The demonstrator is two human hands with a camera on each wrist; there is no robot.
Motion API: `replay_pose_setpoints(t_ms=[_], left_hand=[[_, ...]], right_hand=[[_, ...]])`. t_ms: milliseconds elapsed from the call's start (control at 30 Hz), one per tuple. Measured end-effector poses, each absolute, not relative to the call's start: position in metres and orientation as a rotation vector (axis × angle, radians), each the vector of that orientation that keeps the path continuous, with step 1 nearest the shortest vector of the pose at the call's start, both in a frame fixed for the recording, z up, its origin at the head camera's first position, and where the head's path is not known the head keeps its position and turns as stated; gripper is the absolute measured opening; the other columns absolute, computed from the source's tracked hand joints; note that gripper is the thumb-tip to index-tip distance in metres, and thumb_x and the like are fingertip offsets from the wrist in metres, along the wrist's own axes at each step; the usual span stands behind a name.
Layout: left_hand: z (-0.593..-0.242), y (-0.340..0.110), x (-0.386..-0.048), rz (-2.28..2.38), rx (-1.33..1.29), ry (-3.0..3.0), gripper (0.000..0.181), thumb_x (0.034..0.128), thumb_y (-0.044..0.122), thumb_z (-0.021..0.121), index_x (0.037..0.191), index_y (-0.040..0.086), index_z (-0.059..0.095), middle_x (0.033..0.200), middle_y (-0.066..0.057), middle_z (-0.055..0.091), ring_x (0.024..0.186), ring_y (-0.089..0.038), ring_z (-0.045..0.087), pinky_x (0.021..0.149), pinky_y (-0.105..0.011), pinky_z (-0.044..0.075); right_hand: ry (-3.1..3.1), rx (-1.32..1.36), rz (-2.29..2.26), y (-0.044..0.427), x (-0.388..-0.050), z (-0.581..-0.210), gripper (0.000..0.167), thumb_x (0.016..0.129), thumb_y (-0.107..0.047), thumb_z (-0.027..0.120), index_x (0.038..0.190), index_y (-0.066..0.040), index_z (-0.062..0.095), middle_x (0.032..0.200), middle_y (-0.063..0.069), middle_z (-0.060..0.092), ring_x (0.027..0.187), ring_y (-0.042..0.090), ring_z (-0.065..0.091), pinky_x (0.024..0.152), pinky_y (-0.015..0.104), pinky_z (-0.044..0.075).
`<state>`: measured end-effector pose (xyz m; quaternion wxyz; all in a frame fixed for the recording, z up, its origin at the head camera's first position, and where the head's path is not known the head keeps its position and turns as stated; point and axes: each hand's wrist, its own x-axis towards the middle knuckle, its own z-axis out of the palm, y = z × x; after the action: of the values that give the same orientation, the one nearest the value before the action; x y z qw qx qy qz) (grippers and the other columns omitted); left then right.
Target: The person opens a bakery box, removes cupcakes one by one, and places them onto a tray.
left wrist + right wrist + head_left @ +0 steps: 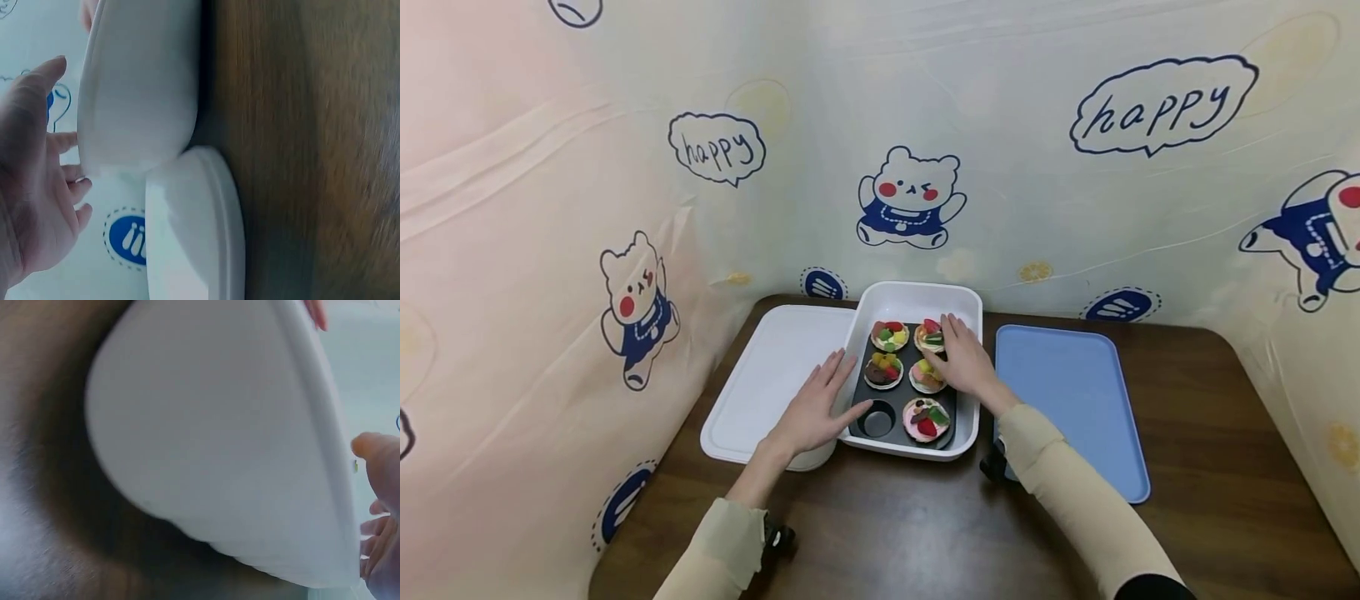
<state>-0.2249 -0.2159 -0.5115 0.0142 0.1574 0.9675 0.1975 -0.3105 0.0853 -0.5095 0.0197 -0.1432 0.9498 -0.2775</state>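
Observation:
A dark muffin tin (891, 443) lies inside a deep white basin (925, 293). Several toy tarts with colourful toppings sit in its cups, one of them a pink-based tart (927, 420) at the near right. The near-left cup (876, 419) is bare. My left hand (811, 414) is spread at the basin's left rim, thumb reaching over the bare cup. On the other side, my right hand (966, 362) extends over the rim, fingers beside the far-right tart (929, 335) and thumb above the tart (927, 377) below it. Neither hand visibly grips anything; the wrist views show mainly the basin's outer wall (140, 87).
To the left, a white tray (760, 375) lies partly under or against the basin. A blue tray (1067, 400) is on the right side of the brown wooden table (910, 533). Behind stands a printed cloth backdrop (820, 167).

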Motion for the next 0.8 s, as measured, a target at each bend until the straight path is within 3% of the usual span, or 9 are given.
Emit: replay_pose_setpoints(t_ms=[200, 433, 800], left_hand=[[-0.52, -0.207, -0.218, 0.577, 0.457, 3.01, 0.106, 0.0985, 0.076, 0.059, 0.176, 0.013, 0.025, 0.187, -0.013, 0.011, 0.175, -0.036, 0.013, 0.141, -0.057, 0.02], [-0.535, -0.205, -0.212, 0.574, 0.45, 3.078, 0.105, 0.0982, 0.074, 0.06, 0.175, 0.009, 0.029, 0.187, -0.015, 0.013, 0.175, -0.038, 0.013, 0.139, -0.06, 0.026], [-0.535, -0.201, -0.215, 0.58, 0.495, 3.094, 0.103, 0.0977, 0.071, 0.062, 0.173, 0.008, 0.032, 0.186, -0.015, 0.014, 0.174, -0.038, 0.014, 0.14, -0.06, 0.025]], right_hand=[[2.836, -0.387, -0.971, 0.079, -0.328, -0.509, 0.093, 0.106, -0.041, 0.07, 0.175, -0.001, 0.021, 0.181, 0.026, 0.025, 0.167, 0.044, 0.031, 0.136, 0.062, 0.031], [2.72, -0.296, -1.081, 0.069, -0.343, -0.513, 0.104, 0.099, -0.038, 0.082, 0.176, -0.006, 0.019, 0.18, 0.024, 0.03, 0.165, 0.042, 0.037, 0.136, 0.058, 0.033], [2.604, -0.201, -1.297, 0.075, -0.348, -0.513, 0.099, 0.094, -0.023, 0.088, 0.172, -0.005, 0.03, 0.174, 0.022, 0.041, 0.158, 0.04, 0.046, 0.135, 0.056, 0.038]])
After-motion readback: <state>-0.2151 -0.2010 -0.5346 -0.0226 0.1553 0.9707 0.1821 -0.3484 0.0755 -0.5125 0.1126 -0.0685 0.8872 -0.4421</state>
